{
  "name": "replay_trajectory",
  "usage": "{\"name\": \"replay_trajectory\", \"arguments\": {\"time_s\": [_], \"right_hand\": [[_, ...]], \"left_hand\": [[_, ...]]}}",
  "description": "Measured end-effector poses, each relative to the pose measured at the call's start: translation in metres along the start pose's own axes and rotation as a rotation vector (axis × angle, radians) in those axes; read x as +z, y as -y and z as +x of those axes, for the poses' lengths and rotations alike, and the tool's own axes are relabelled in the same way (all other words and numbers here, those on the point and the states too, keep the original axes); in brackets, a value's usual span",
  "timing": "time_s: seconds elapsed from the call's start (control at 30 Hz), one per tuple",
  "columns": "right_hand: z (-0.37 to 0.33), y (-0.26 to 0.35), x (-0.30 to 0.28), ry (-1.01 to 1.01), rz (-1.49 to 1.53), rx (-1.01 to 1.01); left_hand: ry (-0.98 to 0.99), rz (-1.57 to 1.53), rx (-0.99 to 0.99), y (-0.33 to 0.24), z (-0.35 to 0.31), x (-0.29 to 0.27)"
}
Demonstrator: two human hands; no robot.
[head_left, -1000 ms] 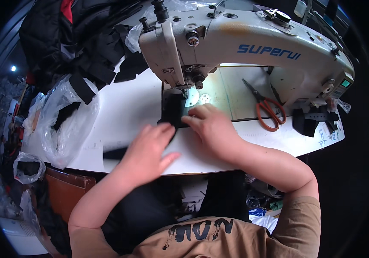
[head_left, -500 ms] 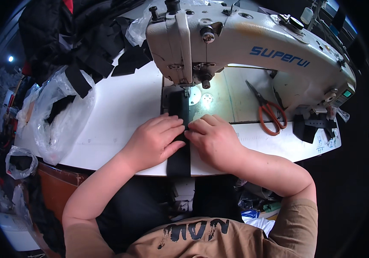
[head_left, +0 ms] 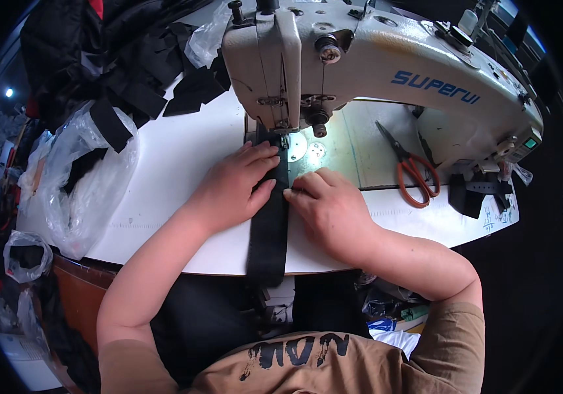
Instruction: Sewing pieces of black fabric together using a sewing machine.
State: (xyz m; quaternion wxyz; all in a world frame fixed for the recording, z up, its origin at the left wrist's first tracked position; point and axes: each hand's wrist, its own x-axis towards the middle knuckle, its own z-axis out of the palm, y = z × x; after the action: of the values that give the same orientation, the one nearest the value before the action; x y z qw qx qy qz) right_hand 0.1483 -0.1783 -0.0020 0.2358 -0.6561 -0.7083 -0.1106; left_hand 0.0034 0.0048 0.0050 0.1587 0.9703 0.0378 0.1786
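Observation:
A long black fabric strip (head_left: 268,240) runs from under the presser foot (head_left: 284,141) of a pale sewing machine (head_left: 367,62) toward me, and its near end reaches past the table's front edge. My left hand (head_left: 229,187) lies on the strip's left side with fingers stretched out, their tips close to the presser foot. At the strip's right edge, farther from the foot, my right hand (head_left: 334,213) is closed, thumb and fingertips pinching the fabric. The needle itself is too small to make out.
Orange-handled scissors (head_left: 416,177) lie right of the strip, under the machine arm. Black fabric scraps (head_left: 468,197) sit at the table's right end. Left are a clear plastic bag (head_left: 84,197) and a pile of black cloth pieces (head_left: 130,79). The white tabletop (head_left: 163,184) ends just before my lap.
My left hand has slid forward along the strip toward the presser foot. My right hand stays at the strip's edge. The strip's near end has shifted slightly left and hangs farther over the edge.

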Motion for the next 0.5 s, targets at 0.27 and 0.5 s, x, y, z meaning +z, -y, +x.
{"name": "replay_trajectory", "arguments": {"time_s": [0.27,0.5], "right_hand": [[0.0004,0.001,0.001,0.015,0.016,0.048],[0.0012,0.0004,-0.0011,0.043,-0.005,0.062]], "left_hand": [[-0.028,0.01,-0.006,0.0033,0.0007,0.0049],[-0.003,0.026,-0.01,0.0035,0.0063,0.0019]]}}
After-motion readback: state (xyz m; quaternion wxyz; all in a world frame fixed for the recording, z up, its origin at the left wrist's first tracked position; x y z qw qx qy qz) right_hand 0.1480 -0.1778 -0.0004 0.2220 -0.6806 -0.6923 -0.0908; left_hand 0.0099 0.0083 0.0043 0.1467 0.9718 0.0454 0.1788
